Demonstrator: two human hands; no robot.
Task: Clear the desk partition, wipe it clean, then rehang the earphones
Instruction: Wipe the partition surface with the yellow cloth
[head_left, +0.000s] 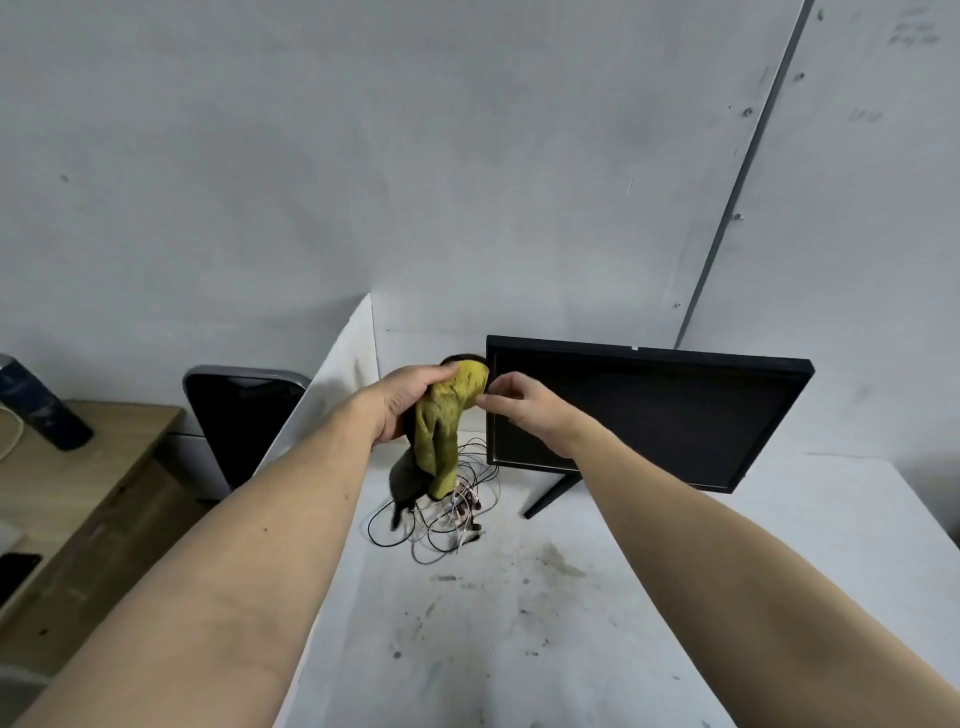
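Observation:
A yellow-green cloth (444, 431) with a dark underside hangs in the air above the white desk (597, 623). My left hand (402, 402) grips its top from the left. My right hand (519, 408) pinches the cloth's upper right edge between thumb and fingertips. Below the cloth a tangle of black and white earphone cables (441, 525) lies on the desk. The white desk partition (343, 364) stands along the desk's left side, just behind my left forearm; nothing hangs on the part that shows.
A black monitor (639, 415) on a thin stand sits right of my hands. The desk surface carries dark smudges in front. Left of the partition stand a dark chair back (241, 415), a wooden desk (78, 509) and a dark bottle (39, 402).

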